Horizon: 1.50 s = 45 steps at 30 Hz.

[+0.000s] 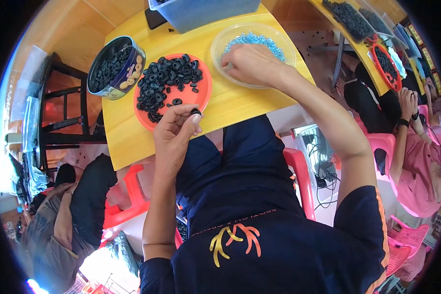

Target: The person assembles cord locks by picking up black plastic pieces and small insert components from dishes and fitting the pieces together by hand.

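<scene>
Near the table's front edge, my left hand (177, 130) pinches a small black ring-like part (195, 111) between thumb and fingers. It is just in front of an orange-red plate (205, 93) heaped with small black plastic parts (167, 78). My right hand (255, 64) reaches into a round clear tub (290, 44), its fingers bent and drawn together. Many tiny shiny blue pieces (259, 41) lie in that tub beneath and beyond the hand. Whatever those fingertips hold is too small or hidden to make out.
A round tin (127, 81) of black parts stands left of the plate on the yellow table (120, 142). At the back are a blue plastic bin (206, 14) and a dark flat object (155, 18). Other people sit left and right, the right one by another table with black parts.
</scene>
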Each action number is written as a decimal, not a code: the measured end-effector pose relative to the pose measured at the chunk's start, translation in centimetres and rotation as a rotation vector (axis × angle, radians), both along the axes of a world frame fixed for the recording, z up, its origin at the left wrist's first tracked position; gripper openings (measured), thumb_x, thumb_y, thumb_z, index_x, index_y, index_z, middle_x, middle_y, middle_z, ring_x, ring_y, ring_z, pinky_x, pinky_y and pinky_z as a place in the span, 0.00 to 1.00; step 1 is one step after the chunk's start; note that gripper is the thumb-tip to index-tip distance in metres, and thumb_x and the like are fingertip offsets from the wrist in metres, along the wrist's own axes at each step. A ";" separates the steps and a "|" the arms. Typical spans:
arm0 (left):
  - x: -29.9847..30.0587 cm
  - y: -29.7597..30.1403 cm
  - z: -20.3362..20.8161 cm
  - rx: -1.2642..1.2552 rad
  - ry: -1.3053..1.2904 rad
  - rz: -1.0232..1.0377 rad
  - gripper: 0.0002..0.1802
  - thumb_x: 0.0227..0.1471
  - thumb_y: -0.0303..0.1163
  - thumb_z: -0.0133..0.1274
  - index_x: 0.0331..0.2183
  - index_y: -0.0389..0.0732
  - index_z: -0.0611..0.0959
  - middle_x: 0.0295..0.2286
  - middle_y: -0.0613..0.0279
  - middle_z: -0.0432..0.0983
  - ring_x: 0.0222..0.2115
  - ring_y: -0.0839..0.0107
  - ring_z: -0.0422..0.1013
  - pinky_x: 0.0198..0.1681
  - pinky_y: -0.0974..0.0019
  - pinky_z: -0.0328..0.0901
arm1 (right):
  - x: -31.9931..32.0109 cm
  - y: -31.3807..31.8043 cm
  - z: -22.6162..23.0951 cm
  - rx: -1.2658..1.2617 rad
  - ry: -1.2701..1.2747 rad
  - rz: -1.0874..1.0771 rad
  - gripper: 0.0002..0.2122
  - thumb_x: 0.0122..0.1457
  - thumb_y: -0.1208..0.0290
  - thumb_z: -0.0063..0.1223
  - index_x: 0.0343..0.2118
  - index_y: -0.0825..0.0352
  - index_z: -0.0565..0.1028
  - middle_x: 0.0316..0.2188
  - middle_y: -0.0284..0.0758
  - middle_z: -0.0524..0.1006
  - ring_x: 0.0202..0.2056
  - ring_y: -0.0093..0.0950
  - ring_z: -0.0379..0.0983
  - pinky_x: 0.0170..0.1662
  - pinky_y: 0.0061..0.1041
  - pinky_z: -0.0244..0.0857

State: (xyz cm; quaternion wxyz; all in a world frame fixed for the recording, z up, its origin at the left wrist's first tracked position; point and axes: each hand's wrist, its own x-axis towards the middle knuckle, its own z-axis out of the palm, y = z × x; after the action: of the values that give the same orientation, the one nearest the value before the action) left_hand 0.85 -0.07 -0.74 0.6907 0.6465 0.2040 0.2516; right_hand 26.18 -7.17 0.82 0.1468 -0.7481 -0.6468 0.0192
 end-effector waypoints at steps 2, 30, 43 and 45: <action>-0.1 0.0 -0.1 -0.003 0.006 0.002 0.11 0.55 0.23 0.53 0.42 0.34 0.77 0.33 0.64 0.75 0.28 0.80 0.70 0.32 0.76 0.64 | 0.1 0.2 -0.4 -0.024 -0.036 0.006 0.08 0.50 0.71 0.52 0.32 0.64 0.79 0.32 0.42 0.77 0.34 0.42 0.74 0.38 0.37 0.68; -1.3 1.4 1.6 -0.246 -0.161 -0.118 0.13 0.53 0.29 0.57 0.41 0.34 0.79 0.29 0.64 0.76 0.24 0.81 0.69 0.29 0.77 0.64 | -7.9 -1.8 5.2 0.100 0.685 0.187 0.09 0.50 0.70 0.62 0.33 0.65 0.75 0.16 0.28 0.67 0.18 0.15 0.61 0.21 0.19 0.54; -2.0 3.3 1.5 -0.177 -0.166 -0.151 0.13 0.52 0.26 0.57 0.41 0.36 0.77 0.30 0.64 0.76 0.26 0.80 0.69 0.31 0.76 0.63 | -8.7 0.7 5.7 0.149 0.549 0.327 0.06 0.52 0.75 0.61 0.33 0.68 0.77 0.23 0.29 0.75 0.21 0.16 0.65 0.25 0.18 0.59; -2.0 3.3 1.0 -0.169 -0.167 -0.105 0.13 0.51 0.25 0.57 0.40 0.36 0.76 0.30 0.64 0.76 0.27 0.81 0.70 0.32 0.77 0.64 | -9.0 0.7 5.4 0.232 0.513 0.331 0.05 0.52 0.75 0.60 0.32 0.68 0.78 0.23 0.30 0.75 0.22 0.16 0.65 0.25 0.19 0.60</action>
State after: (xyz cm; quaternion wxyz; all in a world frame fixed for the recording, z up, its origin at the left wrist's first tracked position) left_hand -1.15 3.24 0.29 0.7694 0.5727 0.1321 0.2501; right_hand 17.19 -6.47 6.17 0.3842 -0.5820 -0.6993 0.1570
